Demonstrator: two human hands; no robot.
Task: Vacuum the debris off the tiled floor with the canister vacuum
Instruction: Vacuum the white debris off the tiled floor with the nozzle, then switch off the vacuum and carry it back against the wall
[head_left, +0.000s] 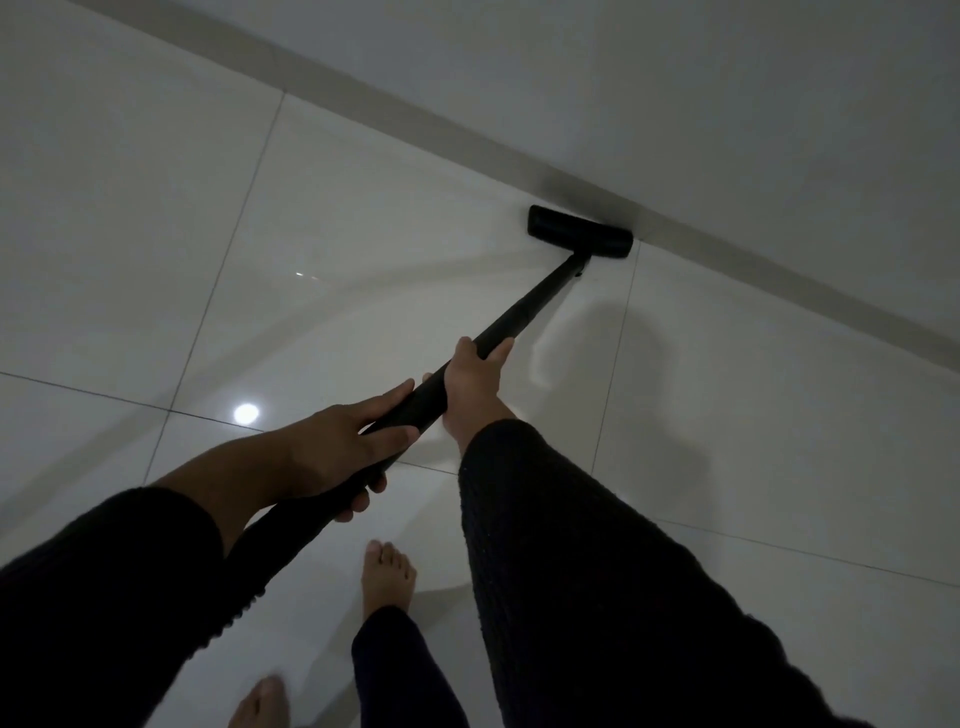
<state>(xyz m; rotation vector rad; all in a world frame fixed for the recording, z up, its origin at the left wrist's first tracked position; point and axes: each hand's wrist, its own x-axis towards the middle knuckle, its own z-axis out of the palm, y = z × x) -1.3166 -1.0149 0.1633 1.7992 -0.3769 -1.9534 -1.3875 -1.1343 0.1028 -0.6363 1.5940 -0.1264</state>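
A black vacuum wand (524, 312) runs from my hands out to a flat black floor head (579, 231), which lies on the pale tiled floor (363, 197) against the grey skirting. My right hand (472, 382) grips the wand higher up, fingers curled round it. My left hand (343, 447) holds the wand's lower part, where the ribbed black hose (270, 556) begins. No debris shows on the dim glossy tiles. The canister is out of view.
A grey skirting board (753, 260) and white wall (675, 78) run diagonally across the top right. My bare feet (387, 577) stand on the tiles below the hands. A ceiling light reflects as a bright spot (245, 413) on the floor.
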